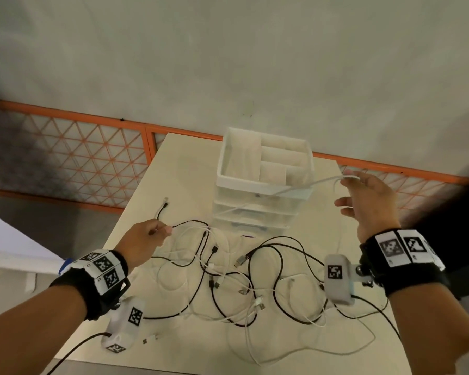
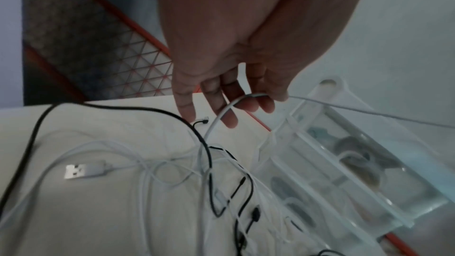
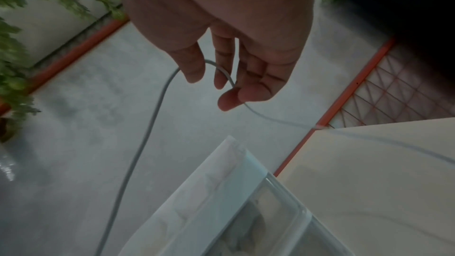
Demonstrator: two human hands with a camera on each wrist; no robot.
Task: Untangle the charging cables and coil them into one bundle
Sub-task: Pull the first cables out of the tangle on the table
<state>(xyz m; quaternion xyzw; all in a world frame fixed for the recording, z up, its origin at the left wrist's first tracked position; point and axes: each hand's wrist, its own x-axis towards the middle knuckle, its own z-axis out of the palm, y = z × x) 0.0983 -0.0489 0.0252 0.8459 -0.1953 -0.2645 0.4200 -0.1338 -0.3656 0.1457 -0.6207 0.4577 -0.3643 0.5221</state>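
Several black and white charging cables (image 1: 228, 280) lie tangled on the cream table (image 1: 179, 169). One white cable (image 1: 295, 186) is lifted out of the heap and stretches across the drawer unit between my two hands. My left hand (image 1: 165, 230) is low over the table's left side and pinches this white cable (image 2: 221, 116) between thumb and fingers (image 2: 246, 100). My right hand (image 1: 344, 190) is raised at the right, beside the drawer unit. The white cable (image 3: 152, 124) loops through its loosely curled fingers (image 3: 229, 89). A black cable end (image 1: 164, 205) lies just beyond my left hand.
A clear plastic drawer unit (image 1: 222, 158) with a white divided tray on top stands at the table's far middle. A white USB plug (image 1: 150, 339) lies near the front edge. An orange mesh fence (image 1: 92, 158) runs behind the table, and the table's edges drop to grey floor.
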